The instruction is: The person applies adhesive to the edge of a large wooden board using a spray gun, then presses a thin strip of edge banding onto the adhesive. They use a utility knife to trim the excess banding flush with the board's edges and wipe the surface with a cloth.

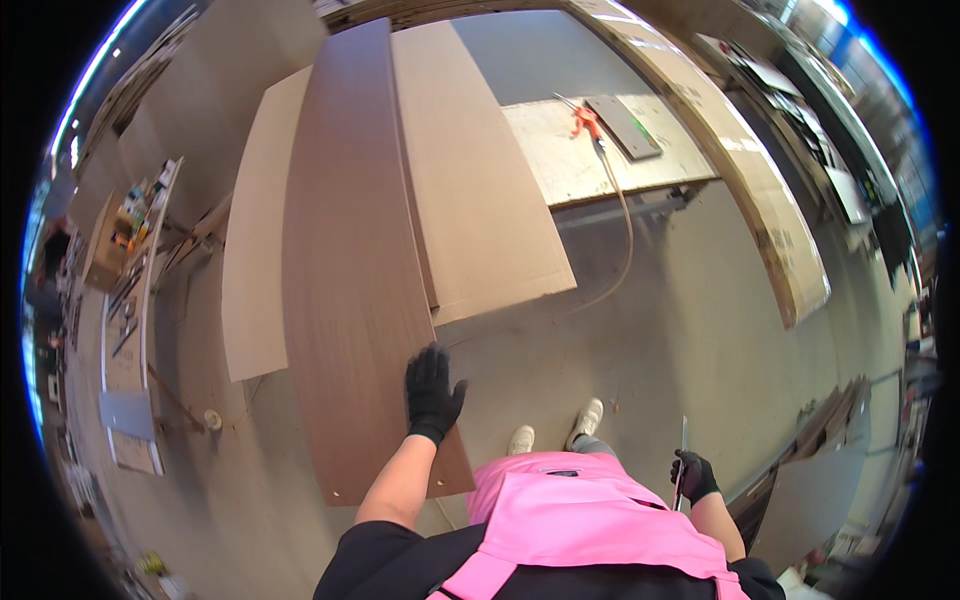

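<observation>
My left hand (432, 395), in a black glove, lies with its fingers stretched out on the right edge of a long brown wood-grain panel (345, 250). The panel's near end has small round holes close to its corners. Under it lies a wide sheet of tan cardboard (490, 190), showing on both sides. Off to the right, low beside my body, my right hand (697, 475), also black-gloved, is closed around a slim tool with a long thin metal blade (684, 440). Its exact kind is too small to tell.
An orange air blow gun (587, 124) with a hose lies on a worktable (545, 170) beside a small grey board (625, 128). A long cardboard-wrapped pack (765, 200) runs along the right. Left stands a bench (125, 350) with tools; panels (815, 490) lean at lower right.
</observation>
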`<state>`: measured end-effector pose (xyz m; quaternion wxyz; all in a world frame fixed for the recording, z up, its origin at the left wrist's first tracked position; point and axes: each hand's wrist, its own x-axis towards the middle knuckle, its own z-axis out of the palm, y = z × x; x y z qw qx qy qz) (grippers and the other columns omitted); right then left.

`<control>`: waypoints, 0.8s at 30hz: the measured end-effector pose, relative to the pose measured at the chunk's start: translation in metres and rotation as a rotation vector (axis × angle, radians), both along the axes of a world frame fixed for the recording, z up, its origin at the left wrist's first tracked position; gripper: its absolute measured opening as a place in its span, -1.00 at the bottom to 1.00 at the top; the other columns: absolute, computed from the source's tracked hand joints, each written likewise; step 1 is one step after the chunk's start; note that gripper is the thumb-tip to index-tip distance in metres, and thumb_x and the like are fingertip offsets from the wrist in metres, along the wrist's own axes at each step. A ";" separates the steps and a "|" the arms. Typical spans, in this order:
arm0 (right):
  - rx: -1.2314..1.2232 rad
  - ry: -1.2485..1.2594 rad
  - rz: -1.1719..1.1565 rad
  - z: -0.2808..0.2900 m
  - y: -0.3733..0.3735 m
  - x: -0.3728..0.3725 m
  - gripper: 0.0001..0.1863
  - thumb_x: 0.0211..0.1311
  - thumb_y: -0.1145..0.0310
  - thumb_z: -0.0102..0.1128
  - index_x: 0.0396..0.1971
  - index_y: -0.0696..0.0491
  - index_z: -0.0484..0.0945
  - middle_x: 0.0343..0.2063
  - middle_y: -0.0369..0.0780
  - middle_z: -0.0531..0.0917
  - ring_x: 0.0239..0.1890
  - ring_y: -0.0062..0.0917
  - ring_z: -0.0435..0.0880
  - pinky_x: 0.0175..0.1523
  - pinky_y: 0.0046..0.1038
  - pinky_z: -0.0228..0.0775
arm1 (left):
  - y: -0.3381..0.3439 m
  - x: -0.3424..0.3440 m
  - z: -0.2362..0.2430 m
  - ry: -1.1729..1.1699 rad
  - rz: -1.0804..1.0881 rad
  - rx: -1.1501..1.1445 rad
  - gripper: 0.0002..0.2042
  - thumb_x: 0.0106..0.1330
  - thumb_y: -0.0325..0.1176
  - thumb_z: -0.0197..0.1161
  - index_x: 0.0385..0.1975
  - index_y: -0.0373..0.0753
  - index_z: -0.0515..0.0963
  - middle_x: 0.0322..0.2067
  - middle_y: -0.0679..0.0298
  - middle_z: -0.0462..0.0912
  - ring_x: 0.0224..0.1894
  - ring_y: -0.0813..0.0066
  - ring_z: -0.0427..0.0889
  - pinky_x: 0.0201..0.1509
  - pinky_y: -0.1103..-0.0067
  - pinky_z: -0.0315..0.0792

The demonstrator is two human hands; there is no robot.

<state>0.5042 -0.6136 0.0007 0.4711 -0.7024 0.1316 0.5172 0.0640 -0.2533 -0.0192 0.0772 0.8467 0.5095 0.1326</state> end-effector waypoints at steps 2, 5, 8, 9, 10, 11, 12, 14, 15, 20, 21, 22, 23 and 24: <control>-0.024 -0.056 0.120 -0.005 0.064 0.037 -0.79 0.17 0.29 0.13 -0.29 0.10 0.46 -0.61 -0.23 0.49 -0.59 -0.48 0.48 -0.49 -0.45 0.33 | -0.002 0.003 -0.002 -0.003 0.137 0.006 -0.36 0.17 -0.14 0.16 0.24 -0.30 0.23 0.32 0.02 0.13 0.38 0.05 0.04 0.42 0.13 -0.16; 0.106 -0.197 0.361 -0.015 0.162 0.079 -0.78 0.16 0.28 0.14 -0.34 0.15 0.51 -0.60 -0.22 0.53 -0.59 -0.53 0.51 -0.45 -0.49 0.37 | -0.006 0.015 -0.001 0.093 0.272 0.034 -0.39 0.18 -0.22 0.15 0.24 -0.30 0.21 0.32 0.02 0.13 0.37 0.05 0.06 0.42 0.13 -0.15; 0.269 -0.179 0.487 -0.012 0.257 0.101 -0.74 0.19 0.27 0.14 -0.28 0.17 0.53 -0.59 -0.23 0.54 -0.58 -0.55 0.51 -0.40 -0.52 0.41 | -0.005 0.033 0.005 0.213 0.376 0.002 -0.32 0.17 -0.18 0.16 0.28 -0.29 0.14 0.33 0.02 0.08 0.37 0.05 0.03 0.40 0.10 -0.17; 0.312 -0.144 0.545 -0.005 0.285 0.106 -0.76 0.21 0.30 0.12 -0.26 0.17 0.53 -0.56 -0.25 0.54 -0.54 -0.57 0.52 -0.35 -0.53 0.42 | -0.004 0.040 0.007 0.216 0.401 -0.018 -0.30 0.17 -0.15 0.17 0.29 -0.30 0.13 0.33 0.01 0.07 0.38 0.05 0.02 0.40 0.10 -0.18; 0.346 -0.114 0.576 0.002 0.312 0.108 -0.76 0.22 0.30 0.11 -0.24 0.17 0.53 -0.55 -0.25 0.54 -0.53 -0.57 0.52 -0.34 -0.54 0.42 | -0.002 0.046 0.009 0.229 0.441 -0.030 -0.28 0.16 -0.12 0.18 0.29 -0.31 0.11 0.33 0.00 0.05 0.38 0.05 0.01 0.40 0.09 -0.19; 0.381 -0.089 0.612 0.009 0.342 0.109 -0.76 0.23 0.31 0.11 -0.23 0.17 0.53 -0.54 -0.26 0.54 -0.52 -0.58 0.52 -0.33 -0.54 0.42 | 0.002 0.052 0.010 0.228 0.469 -0.008 -0.26 0.16 -0.10 0.18 0.29 -0.31 0.10 0.34 -0.01 0.04 0.38 0.04 0.00 0.40 0.08 -0.19; 0.411 -0.064 0.647 0.016 0.370 0.109 -0.76 0.24 0.32 0.10 -0.22 0.17 0.53 -0.52 -0.26 0.54 -0.50 -0.59 0.52 -0.32 -0.55 0.41 | 0.007 0.057 0.011 0.236 0.501 -0.044 -0.24 0.15 -0.06 0.18 0.29 -0.32 0.09 0.34 -0.01 0.04 0.38 0.03 -0.01 0.40 0.08 -0.20; 0.454 -0.049 0.740 0.027 0.423 0.109 -0.75 0.25 0.34 0.08 -0.18 0.18 0.52 -0.51 -0.27 0.54 -0.48 -0.60 0.52 -0.30 -0.57 0.40 | 0.021 0.063 0.013 0.240 0.529 -0.084 -0.20 0.14 0.00 0.18 0.30 -0.34 0.08 0.34 -0.03 0.03 0.38 0.01 -0.02 0.40 0.06 -0.21; 0.466 -0.035 0.777 0.030 0.448 0.106 -0.75 0.25 0.34 0.08 -0.18 0.19 0.52 -0.51 -0.27 0.54 -0.48 -0.60 0.52 -0.30 -0.57 0.40 | 0.031 0.064 0.013 0.216 0.519 -0.070 -0.20 0.15 0.01 0.18 0.30 -0.35 0.08 0.34 -0.03 0.03 0.38 0.02 -0.02 0.40 0.07 -0.21; 0.457 -0.086 0.999 0.032 0.599 0.078 -0.76 0.24 0.36 0.07 -0.21 0.21 0.53 -0.55 -0.26 0.54 -0.50 -0.59 0.52 -0.32 -0.56 0.41 | 0.127 0.058 0.019 0.097 0.428 -0.099 -0.23 0.18 0.02 0.15 0.29 -0.35 0.09 0.33 -0.05 0.05 0.38 0.07 0.01 0.41 0.11 -0.21; 0.423 -0.118 1.013 0.030 0.635 0.066 -0.77 0.24 0.38 0.07 -0.22 0.22 0.53 -0.54 -0.25 0.55 -0.51 -0.59 0.52 -0.34 -0.55 0.42 | 0.155 0.055 0.020 0.101 0.372 -0.058 -0.26 0.20 0.02 0.15 0.28 -0.32 0.13 0.32 -0.01 0.11 0.38 0.11 0.05 0.41 0.14 -0.16; 0.442 -0.145 1.075 0.032 0.670 0.056 -0.76 0.27 0.38 0.07 -0.16 0.19 0.51 -0.55 -0.27 0.52 -0.52 -0.59 0.49 -0.36 -0.54 0.40 | 0.186 0.049 0.021 0.092 0.326 -0.088 -0.26 0.19 0.01 0.16 0.28 -0.32 0.14 0.31 -0.01 0.12 0.37 0.10 0.06 0.41 0.14 -0.15; 0.462 -0.168 1.096 0.032 0.711 0.041 -0.77 0.26 0.38 0.08 -0.16 0.19 0.52 -0.55 -0.27 0.53 -0.51 -0.60 0.50 -0.35 -0.55 0.41 | 0.219 0.043 0.022 0.075 0.271 -0.073 -0.26 0.18 0.00 0.18 0.28 -0.32 0.14 0.31 0.00 0.13 0.37 0.09 0.07 0.41 0.15 -0.14; 0.443 -0.205 1.114 0.034 0.751 0.027 -0.77 0.26 0.37 0.09 -0.17 0.19 0.52 -0.54 -0.28 0.53 -0.51 -0.60 0.50 -0.35 -0.56 0.41 | 0.252 0.039 0.022 0.066 0.224 -0.091 -0.25 0.18 -0.01 0.19 0.29 -0.32 0.14 0.31 0.01 0.14 0.37 0.08 0.08 0.41 0.16 -0.12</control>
